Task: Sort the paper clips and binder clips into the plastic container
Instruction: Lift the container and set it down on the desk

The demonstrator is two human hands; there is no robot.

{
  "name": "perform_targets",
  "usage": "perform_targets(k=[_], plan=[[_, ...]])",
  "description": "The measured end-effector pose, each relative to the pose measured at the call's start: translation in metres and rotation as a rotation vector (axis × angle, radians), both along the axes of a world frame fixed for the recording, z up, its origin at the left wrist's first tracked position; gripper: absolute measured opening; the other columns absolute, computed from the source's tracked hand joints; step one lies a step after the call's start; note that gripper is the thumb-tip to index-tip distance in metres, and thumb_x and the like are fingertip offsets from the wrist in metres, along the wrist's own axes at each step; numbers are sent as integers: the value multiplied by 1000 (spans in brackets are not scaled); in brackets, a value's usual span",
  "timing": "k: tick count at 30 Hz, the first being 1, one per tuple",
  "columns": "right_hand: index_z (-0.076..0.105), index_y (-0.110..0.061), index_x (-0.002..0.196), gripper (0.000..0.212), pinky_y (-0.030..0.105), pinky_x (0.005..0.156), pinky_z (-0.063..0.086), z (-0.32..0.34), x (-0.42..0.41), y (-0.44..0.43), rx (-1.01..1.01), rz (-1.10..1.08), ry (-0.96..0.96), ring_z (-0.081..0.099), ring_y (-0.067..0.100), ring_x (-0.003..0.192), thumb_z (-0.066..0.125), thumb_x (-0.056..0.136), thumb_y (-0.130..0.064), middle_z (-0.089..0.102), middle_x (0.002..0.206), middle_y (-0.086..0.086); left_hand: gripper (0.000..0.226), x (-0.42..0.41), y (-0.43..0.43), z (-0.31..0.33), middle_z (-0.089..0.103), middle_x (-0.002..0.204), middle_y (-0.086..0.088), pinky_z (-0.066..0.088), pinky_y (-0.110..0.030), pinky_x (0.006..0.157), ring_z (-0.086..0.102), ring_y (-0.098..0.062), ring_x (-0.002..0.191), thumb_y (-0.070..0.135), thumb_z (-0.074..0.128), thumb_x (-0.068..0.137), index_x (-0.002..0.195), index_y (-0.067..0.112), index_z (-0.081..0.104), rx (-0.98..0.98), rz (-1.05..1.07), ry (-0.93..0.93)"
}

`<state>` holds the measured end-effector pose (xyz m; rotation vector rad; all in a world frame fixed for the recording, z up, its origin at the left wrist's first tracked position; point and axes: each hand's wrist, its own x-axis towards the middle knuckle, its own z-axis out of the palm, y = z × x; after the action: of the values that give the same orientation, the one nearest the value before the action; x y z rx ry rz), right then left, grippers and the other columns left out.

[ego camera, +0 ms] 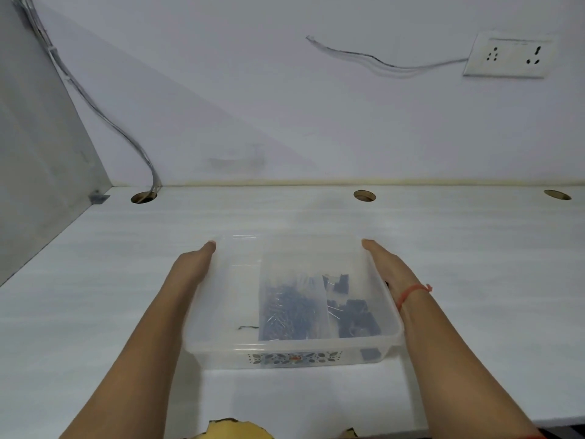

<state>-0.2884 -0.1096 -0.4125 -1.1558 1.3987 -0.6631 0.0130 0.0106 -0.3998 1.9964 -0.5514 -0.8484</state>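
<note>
A clear plastic container (221,312) with a floral strip on its near wall sits on the white desk in front of me. Inside, a clear bag of silvery-blue paper clips (289,312) lies in the middle. A second bag with black binder clips (356,318) lies at the right. One small dark item (248,327) lies loose on the container floor. My left hand (193,266) presses flat against the container's left wall. My right hand (387,267), with a red thread at the wrist, presses against the right wall. Both hands grip the container between them.
The white desk (110,280) runs back to a wall, with three round cable holes (364,195) along its far edge. A cable drops into the left hole. A wall socket (509,55) is at the upper right. A grey panel stands at the left. Something yellow (239,430) shows at the bottom edge.
</note>
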Motion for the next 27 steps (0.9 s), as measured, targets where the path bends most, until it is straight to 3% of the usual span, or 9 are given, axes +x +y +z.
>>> perform_targets(k=[4,7,9,11,14,16,18,21,27], plan=[[56,-7,125,67,36,95,45,5,5,-1,-30,-5,55,57,27,102,52,82,-59,62,114,5,56,-2,5,3,55,126,-16,36,-34,84,53,-33,111,47,51,89,123,2,55,-35,49,1],[53,-2,121,71,30,70,40,19,-1,15,-116,12,128,49,20,77,42,86,-63,57,88,8,45,-7,18,11,55,108,-13,39,-36,82,54,-31,98,50,55,86,100,8,58,-108,48,49],[49,-6,123,68,31,67,41,24,-10,34,-193,41,106,52,22,78,33,89,-63,61,98,22,39,-9,32,12,55,99,-10,41,-36,78,53,-28,87,50,55,84,88,11,53,-161,20,57],[47,-23,124,53,34,82,48,23,-21,65,-235,48,15,59,19,100,34,90,-62,61,117,10,33,-18,59,9,58,108,-2,43,-36,83,56,-24,97,47,53,88,101,17,56,-274,-5,61],[41,-36,130,53,28,96,39,11,-29,111,-362,45,-120,46,11,123,45,85,-63,47,133,-11,43,-49,105,-5,51,126,9,38,-36,97,50,-16,117,44,53,89,131,35,47,-467,10,100],[35,-37,136,87,19,94,36,-2,-29,133,-467,48,-171,42,3,125,57,62,-79,42,135,-16,60,-66,128,-16,49,132,14,40,-34,95,51,-13,118,35,61,86,140,41,36,-579,-66,149],[34,-33,137,115,14,94,37,-15,-33,142,-520,58,-118,42,0,124,66,38,-83,43,131,-24,94,-69,140,-25,48,136,21,47,-32,90,55,-8,117,29,81,66,142,45,29,-577,-242,211],[38,-31,136,119,24,90,53,-22,-40,142,-512,111,-136,56,-1,113,80,32,-70,52,121,-30,115,-61,143,-33,48,137,26,46,-37,99,50,-5,124,25,90,44,138,52,31,-511,-378,173],[34,-30,143,111,26,95,52,-28,-34,131,-503,173,-154,56,-5,115,91,48,-37,57,131,-17,106,-60,122,-35,46,135,27,40,-32,102,46,-3,122,10,87,58,141,43,31,-499,-284,-59]])
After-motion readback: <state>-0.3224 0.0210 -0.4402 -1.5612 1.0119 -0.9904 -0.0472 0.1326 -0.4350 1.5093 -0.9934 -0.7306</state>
